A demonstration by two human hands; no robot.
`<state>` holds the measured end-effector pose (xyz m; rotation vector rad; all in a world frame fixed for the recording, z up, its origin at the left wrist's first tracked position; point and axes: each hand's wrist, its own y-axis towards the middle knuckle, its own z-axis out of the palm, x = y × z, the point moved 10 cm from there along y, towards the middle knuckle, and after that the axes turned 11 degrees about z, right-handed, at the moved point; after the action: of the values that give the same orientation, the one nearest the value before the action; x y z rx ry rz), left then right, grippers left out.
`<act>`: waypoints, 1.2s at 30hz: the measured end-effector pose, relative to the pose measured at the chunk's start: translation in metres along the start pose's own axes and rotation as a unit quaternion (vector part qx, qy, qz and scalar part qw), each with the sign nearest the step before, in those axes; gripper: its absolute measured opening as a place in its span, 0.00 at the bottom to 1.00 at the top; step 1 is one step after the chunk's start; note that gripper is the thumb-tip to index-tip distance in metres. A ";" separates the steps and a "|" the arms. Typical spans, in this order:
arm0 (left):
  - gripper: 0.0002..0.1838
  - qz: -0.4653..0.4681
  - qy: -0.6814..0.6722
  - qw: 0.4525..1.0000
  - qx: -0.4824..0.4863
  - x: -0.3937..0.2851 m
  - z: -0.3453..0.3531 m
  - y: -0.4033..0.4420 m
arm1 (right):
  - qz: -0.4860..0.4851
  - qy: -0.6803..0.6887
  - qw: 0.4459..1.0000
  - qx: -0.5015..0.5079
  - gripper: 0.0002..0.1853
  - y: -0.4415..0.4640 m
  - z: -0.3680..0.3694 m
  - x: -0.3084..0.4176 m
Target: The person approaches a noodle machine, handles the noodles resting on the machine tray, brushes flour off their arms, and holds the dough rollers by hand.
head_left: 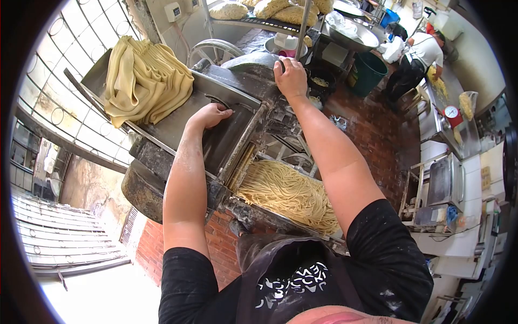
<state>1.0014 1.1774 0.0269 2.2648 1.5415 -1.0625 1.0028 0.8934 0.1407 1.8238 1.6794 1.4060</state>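
A folded stack of pale yellow dough sheet (148, 81) lies on the upper left end of the metal feed tray (170, 120) of a noodle machine (251, 73). My left hand (210, 115) is over the tray's lower end, beside the rollers. Its fingers are curled down, and whatever they grip is hidden. On top of the machine's rounded housing, my right hand (292, 78) has its fingers bent around a small dark knob (281, 65). Below the rollers, between my forearms, a thick layer of cut noodles (288, 195) lies in the machine's outlet.
A spoked wheel (216, 51) stands behind the machine. Bags of noodles (272, 9) fill a rack at the back. A green bin (367, 73) stands on the brick floor (372, 132). At right, another person (423, 59) handles noodles at a counter (445, 97) with a scale (452, 114).
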 end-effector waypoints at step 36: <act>0.31 -0.011 -0.003 1.000 0.007 -0.004 -0.001 -0.004 | 0.003 0.008 1.000 0.000 0.21 0.000 0.003 -0.003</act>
<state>0.9972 1.1766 0.0313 2.2579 1.5647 -1.0882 1.0054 0.8920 0.1383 1.8251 1.6822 1.4262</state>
